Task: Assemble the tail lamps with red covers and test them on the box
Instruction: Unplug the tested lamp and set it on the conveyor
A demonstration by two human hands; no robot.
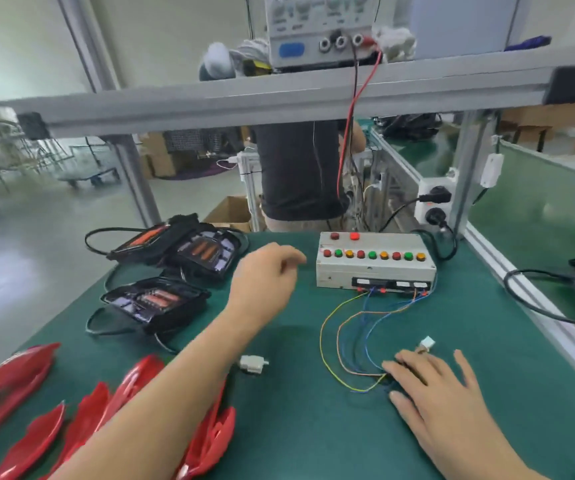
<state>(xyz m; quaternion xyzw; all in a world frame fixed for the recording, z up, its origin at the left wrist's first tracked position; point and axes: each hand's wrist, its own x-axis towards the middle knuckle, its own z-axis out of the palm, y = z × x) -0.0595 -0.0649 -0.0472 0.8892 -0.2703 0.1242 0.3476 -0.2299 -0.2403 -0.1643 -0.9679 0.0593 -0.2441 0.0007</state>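
No writing is legible on the grey test box (376, 263) with its row of red, green and amber buttons at the mat's far side. Three black lamp bodies (156, 301) lie left; glossy red covers (9, 379) are cropped (near-left). The left hand (265, 275) hovers relaxed, holding nothing; the right hand (431, 382) lies flat on the box's thin coloured wires (331, 327)

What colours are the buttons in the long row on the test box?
Red, green and amber, repeating three times along the test box. The head view, the only one, shows them clearly.
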